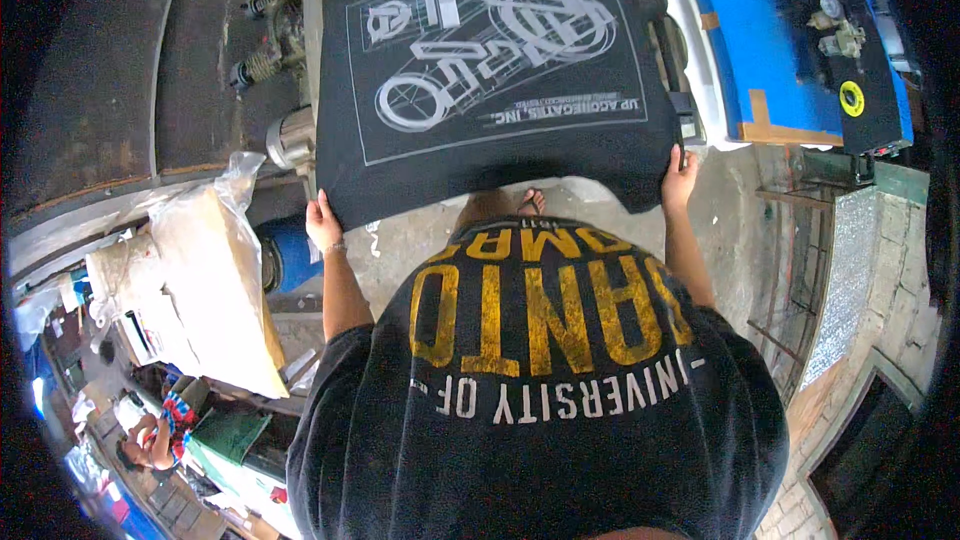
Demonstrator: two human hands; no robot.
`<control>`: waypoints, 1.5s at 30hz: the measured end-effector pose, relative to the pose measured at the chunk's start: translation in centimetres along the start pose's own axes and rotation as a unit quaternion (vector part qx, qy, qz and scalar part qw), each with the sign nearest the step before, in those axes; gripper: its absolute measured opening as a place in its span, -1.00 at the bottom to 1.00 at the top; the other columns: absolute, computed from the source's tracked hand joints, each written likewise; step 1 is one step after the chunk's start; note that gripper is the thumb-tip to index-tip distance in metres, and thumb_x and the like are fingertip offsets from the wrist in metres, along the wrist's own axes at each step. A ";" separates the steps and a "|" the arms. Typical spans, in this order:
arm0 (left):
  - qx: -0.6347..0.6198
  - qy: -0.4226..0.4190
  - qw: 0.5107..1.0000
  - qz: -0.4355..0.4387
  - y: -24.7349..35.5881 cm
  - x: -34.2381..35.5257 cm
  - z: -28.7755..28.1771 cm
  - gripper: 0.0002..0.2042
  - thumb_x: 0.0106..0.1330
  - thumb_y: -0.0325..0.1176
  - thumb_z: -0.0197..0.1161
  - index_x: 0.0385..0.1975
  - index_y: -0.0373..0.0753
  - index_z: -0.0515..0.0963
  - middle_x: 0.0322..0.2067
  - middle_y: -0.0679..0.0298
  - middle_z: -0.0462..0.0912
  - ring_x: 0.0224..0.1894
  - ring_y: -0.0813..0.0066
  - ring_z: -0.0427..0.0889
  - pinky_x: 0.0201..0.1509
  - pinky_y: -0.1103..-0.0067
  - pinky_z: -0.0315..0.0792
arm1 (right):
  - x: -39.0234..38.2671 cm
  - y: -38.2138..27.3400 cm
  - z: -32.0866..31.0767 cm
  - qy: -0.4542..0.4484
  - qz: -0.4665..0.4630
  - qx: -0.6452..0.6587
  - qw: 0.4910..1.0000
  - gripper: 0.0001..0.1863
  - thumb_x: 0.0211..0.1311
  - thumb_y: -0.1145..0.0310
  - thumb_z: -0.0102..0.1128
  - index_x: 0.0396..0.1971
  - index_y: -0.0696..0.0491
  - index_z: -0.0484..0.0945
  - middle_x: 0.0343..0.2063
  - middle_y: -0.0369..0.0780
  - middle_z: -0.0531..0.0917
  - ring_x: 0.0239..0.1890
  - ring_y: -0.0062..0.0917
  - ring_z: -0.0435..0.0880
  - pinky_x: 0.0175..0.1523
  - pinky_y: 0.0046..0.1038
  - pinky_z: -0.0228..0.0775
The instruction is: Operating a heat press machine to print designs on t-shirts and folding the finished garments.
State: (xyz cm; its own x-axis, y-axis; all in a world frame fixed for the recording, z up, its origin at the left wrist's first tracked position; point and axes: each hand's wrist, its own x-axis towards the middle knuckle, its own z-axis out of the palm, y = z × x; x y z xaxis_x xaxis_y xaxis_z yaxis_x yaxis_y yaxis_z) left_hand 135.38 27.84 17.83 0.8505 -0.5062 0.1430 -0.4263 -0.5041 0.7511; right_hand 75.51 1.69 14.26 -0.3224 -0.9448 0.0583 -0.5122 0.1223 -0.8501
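Observation:
A black printed cloth (480, 165) lies spread over a flat support in front of me, its near edge hanging free. A pale grey line drawing with rings and block shapes inside a thin frame covers its middle. My left hand (323, 223) pinches the cloth's near left corner. On the other side, my right hand (680, 180) has its fingers closed on the near right edge. Between the two hands the near edge curves in a loose wave. Most of the support under the cloth is hidden.
Right of the cloth stands a blue-covered board (770, 40) with brown tape and a gauge (830, 6). Metal machine parts (292, 140) jut out at the left. Below them are a plastic-wrapped pale stack (215, 290) and a blue drum (290, 255). Another person (155, 440) is far lower left.

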 end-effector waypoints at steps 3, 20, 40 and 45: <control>0.017 -0.001 1.000 -0.018 -0.9 -0.4 -0.4 -0.60 0.32 -0.13 0.14 -0.65 -0.32 0.36 -0.74 0.29 0.25 -0.61 0.58 0.16 -0.51 0.57 0.21 | -0.8 -0.1 0.3 0.000 -0.002 -0.013 1.000 -0.66 0.29 0.15 0.08 -0.30 0.17 0.43 -0.40 -0.11 0.53 -0.32 -0.43 0.45 -0.11 -0.42 0.30; 0.086 0.054 0.993 0.064 1.9 -0.9 -2.1 -0.63 0.34 -0.11 0.09 -0.56 -0.30 0.42 -0.67 0.10 0.41 -0.64 0.41 0.24 -0.49 0.50 0.29 | -1.9 -3.1 -0.7 0.084 -0.040 -0.083 0.992 -0.69 0.33 0.15 -0.01 -0.30 0.14 0.41 -0.50 -0.08 0.52 -0.43 -0.36 0.48 -0.22 -0.36 0.33; -0.624 -0.223 0.599 -0.450 18.0 -5.2 10.0 -0.37 0.33 0.13 -0.27 0.28 -0.15 0.12 0.32 0.10 0.05 0.38 -0.02 -0.11 0.34 -0.06 -0.32 | -4.0 -13.5 6.1 -0.203 0.431 0.588 0.654 -0.36 0.38 -0.06 -0.44 0.33 -0.02 -0.12 0.35 -0.11 -0.05 0.36 -0.06 -0.07 0.31 0.23 -0.38; -0.556 -0.276 0.607 -0.496 15.9 -3.3 10.6 -0.37 0.35 0.15 -0.40 0.29 -0.12 0.12 0.33 0.17 0.07 0.38 0.00 -0.07 0.27 -0.16 -0.43 | -2.9 -15.4 7.2 -0.261 0.447 0.552 0.654 -0.36 0.38 -0.08 -0.70 0.29 -0.04 0.08 0.33 -0.14 0.05 0.36 -0.05 -0.06 0.29 0.26 -0.53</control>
State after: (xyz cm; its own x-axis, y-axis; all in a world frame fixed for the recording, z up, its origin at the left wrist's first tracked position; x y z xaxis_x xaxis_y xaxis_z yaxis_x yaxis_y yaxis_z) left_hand 122.50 14.08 22.52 0.1543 -0.6511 -0.7432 0.9440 -0.1249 0.3054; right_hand 90.07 0.35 23.37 0.3631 -0.6565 -0.6612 0.6739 0.6751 -0.3002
